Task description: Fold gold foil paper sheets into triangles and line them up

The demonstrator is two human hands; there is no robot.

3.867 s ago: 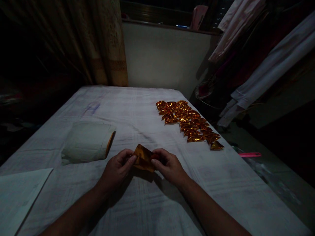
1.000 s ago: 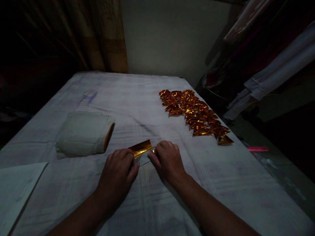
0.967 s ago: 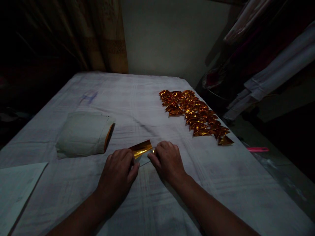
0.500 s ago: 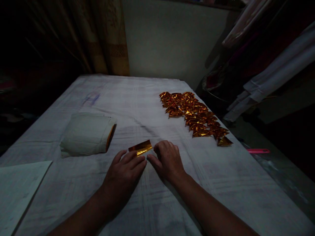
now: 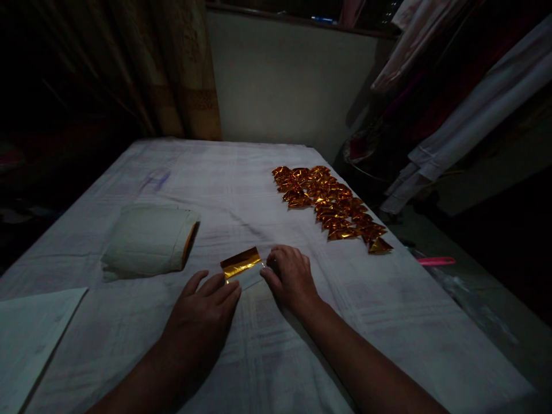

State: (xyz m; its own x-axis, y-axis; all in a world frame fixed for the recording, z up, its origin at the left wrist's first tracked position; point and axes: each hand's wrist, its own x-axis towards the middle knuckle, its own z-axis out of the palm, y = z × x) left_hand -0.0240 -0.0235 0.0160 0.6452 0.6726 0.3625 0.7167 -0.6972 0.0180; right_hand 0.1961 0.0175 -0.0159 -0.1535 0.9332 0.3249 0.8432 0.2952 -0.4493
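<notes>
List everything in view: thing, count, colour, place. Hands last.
gold foil strip: one, shiny gold, flat on the cloth between the two hands
folded foil pieces: too many to count exactly, gold-orange, in rows at the far right of the table
wrapped bundle: one, pale off-white with an orange end, lying left of centre
paper sheet: one, pale, near left corner
table cloth: one, whitish, covers the table
curtain: one, tan, behind the table at left
hanging clothes: several, pale and dark, at right
pink object: one, pink, low beside the table at right; too dim to identify
left hand: flat, fingers spread, fingertips at the strip's near edge
right hand: fingers curled, pressing at the strip's right end
</notes>
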